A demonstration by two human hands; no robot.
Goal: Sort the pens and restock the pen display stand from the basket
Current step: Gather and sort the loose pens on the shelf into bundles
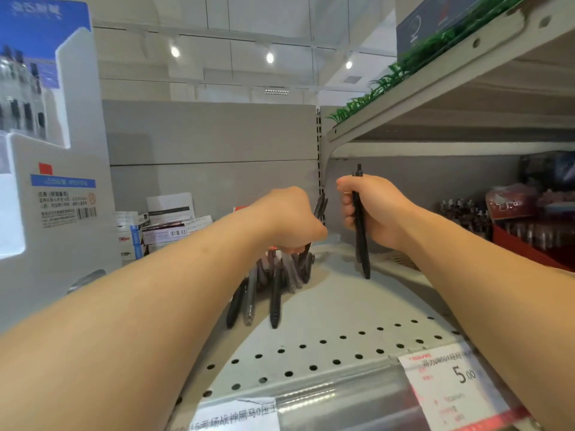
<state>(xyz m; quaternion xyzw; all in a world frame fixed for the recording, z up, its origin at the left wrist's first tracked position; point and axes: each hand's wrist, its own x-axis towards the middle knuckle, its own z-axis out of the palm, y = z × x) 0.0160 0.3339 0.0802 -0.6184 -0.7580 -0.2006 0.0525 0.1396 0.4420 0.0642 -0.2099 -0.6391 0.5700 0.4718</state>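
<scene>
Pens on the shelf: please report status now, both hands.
Right hand grips one black pen, upright. Left hand grips pens above loose pile on shelf. Nothing in the way.

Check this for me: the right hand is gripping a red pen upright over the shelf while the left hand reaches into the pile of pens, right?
Not quite. In the head view the pen gripped upright by the right hand is black, not red. The rest holds: the left hand reaches into the pile of pens on the shelf.
</scene>
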